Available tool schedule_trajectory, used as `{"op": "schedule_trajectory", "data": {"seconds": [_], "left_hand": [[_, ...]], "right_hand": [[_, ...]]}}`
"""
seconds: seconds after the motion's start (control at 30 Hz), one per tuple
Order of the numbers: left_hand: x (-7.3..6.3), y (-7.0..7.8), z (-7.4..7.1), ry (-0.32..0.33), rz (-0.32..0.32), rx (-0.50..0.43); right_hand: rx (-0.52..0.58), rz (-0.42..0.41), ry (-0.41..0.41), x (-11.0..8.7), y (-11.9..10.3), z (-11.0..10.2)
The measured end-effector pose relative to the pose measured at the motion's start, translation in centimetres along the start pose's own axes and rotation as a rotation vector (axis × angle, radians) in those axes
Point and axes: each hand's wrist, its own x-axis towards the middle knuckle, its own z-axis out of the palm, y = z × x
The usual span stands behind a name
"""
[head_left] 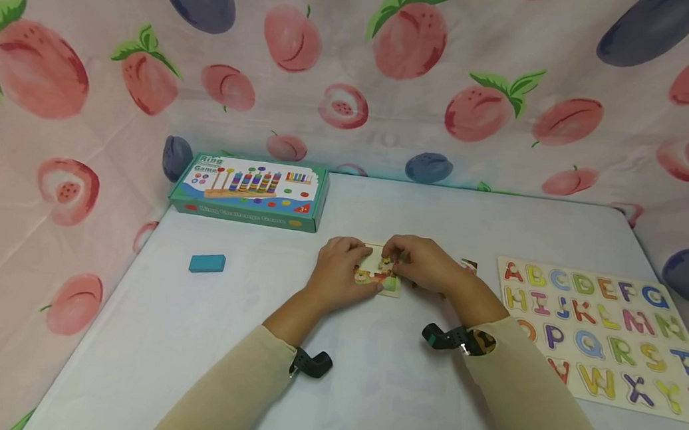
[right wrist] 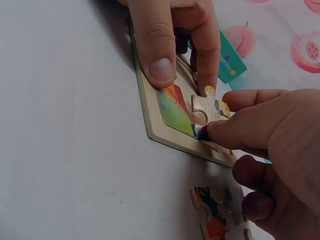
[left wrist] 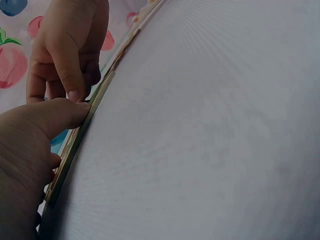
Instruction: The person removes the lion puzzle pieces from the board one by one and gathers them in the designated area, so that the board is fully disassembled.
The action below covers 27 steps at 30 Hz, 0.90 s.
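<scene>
A small wooden jigsaw tray (head_left: pixel 391 291) lies on the table in front of me, with a pale raised rim (right wrist: pixel 155 122) and a partly filled picture. My left hand (head_left: pixel 337 271) grips it from the left, the thumb pressing near its front edge on a green and red piece (right wrist: pixel 176 112). Between thumb and forefinger my right hand (head_left: pixel 422 264) pinches a jigsaw piece (right wrist: pixel 206 104) with a yellow animal print, tilted over the tray's right part. Loose jigsaw pieces (right wrist: pixel 215 212) lie beside the tray, partly hidden under the right hand.
A green ring game box (head_left: pixel 246 195) stands at the back left, with a blue block (head_left: pixel 207 263) nearer me. An alphabet board (head_left: pixel 600 333) fills the right side of the table. Behind the table hangs a fruit-patterned cloth (head_left: pixel 382 104).
</scene>
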Motion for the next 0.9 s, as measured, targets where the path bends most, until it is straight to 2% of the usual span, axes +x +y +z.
{"op": "schedule_trajectory", "data": {"seconds": [0.2, 0.33, 0.47, 0.53, 0.8, 0.9], "left_hand": [[0.0, 0.0, 0.0, 0.001, -0.003, 0.000], [0.1, -0.1, 0.1, 0.002, -0.003, 0.012], [0.2, -0.1, 0.1, 0.000, -0.004, 0.018], [0.2, -0.1, 0.1, 0.001, -0.006, 0.019], [0.2, -0.1, 0.2, 0.000, -0.023, 0.017], [0.2, -0.1, 0.3, -0.008, -0.027, 0.017]], "right_hand": [[0.027, 0.013, 0.000, -0.4, 0.1, -0.2], [0.107, 0.031, -0.001, -0.8, 0.5, -0.6], [0.209, 0.112, -0.013, -1.6, 0.8, -1.2], [0.226, 0.125, -0.007, -1.9, 1.0, -1.6], [0.323, 0.150, -0.025, -3.8, 2.7, -2.3], [0.315, 0.139, -0.024, -4.5, 3.4, -2.5]]}}
